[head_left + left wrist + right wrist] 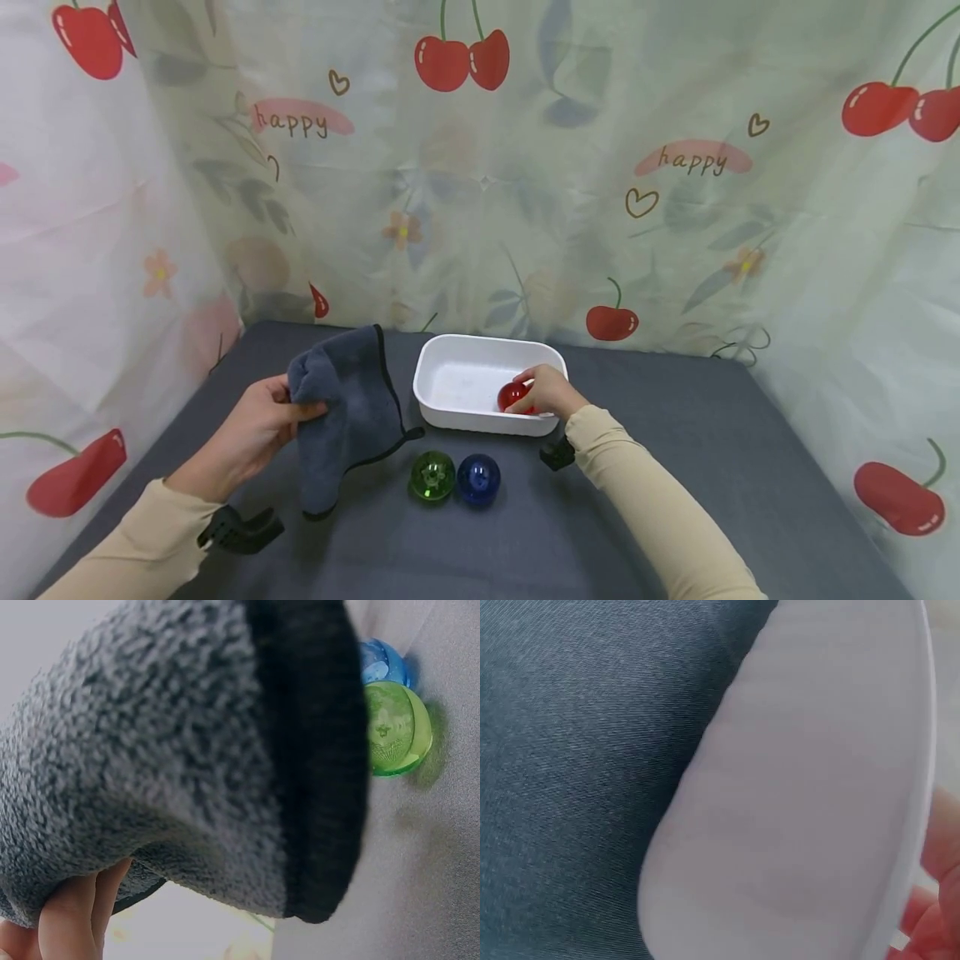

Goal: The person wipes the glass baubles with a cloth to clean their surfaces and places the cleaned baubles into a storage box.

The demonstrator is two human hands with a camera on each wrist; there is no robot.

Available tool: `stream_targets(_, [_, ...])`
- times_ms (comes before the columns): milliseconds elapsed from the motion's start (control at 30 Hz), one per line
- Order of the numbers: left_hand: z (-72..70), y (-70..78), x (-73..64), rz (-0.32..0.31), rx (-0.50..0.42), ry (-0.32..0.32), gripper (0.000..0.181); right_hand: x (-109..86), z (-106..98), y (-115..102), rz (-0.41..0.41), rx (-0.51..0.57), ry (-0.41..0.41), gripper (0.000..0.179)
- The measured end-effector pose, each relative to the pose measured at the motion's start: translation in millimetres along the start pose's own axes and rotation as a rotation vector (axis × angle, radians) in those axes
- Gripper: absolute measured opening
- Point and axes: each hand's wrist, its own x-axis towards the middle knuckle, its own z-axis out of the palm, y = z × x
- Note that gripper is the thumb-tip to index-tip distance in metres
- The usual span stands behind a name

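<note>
My left hand pinches a dark grey cloth with black edging, which hangs down above the table. In the left wrist view the cloth fills much of the picture, with fingertips under its fold. Inside the white basin, at its right end, my right hand grips a clear red ball. From the right wrist, the basin's outer wall hides the ball and most of the hand. A green ball and a blue ball sit side by side in front of the basin.
A dark grey cloth covers the table. Behind and at both sides hangs a curtain printed with cherries and leaves. Black wrist mounts project below both wrists. The basin stands near the table's back edge.
</note>
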Motion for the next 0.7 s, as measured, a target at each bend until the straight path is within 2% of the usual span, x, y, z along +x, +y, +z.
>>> stream_targets(167, [-0.4, -0.9, 0.6, 0.007, -0.020, -0.023, 0.026, -6.5, -10, -8, 0.005, 0.014, -0.043, 0.063])
stream_targets(267, [-0.9, -1.7, 1.4, 0.012, -0.031, -0.030, 0.027, -13.8, -20, -16, -0.029, 0.067, -0.033, 0.062])
stream_targets(500, [-0.5, -1.8, 3.5, 0.005, -0.042, -0.036, 0.027, -50.9, -41, -24, -0.220, 0.292, -0.008, 0.053])
stream_targets(600, [-0.2, -1.4, 4.4, -0.006, -0.038, -0.026, 0.026, -66.8, -40, -20, -0.322, 0.363, 0.007, 0.050])
stream_targets(700, [0.2, -1.0, 5.2, -0.013, -0.034, -0.018, 0.026, -79.2, -30, -11, -0.416, 0.439, 0.020, 0.049])
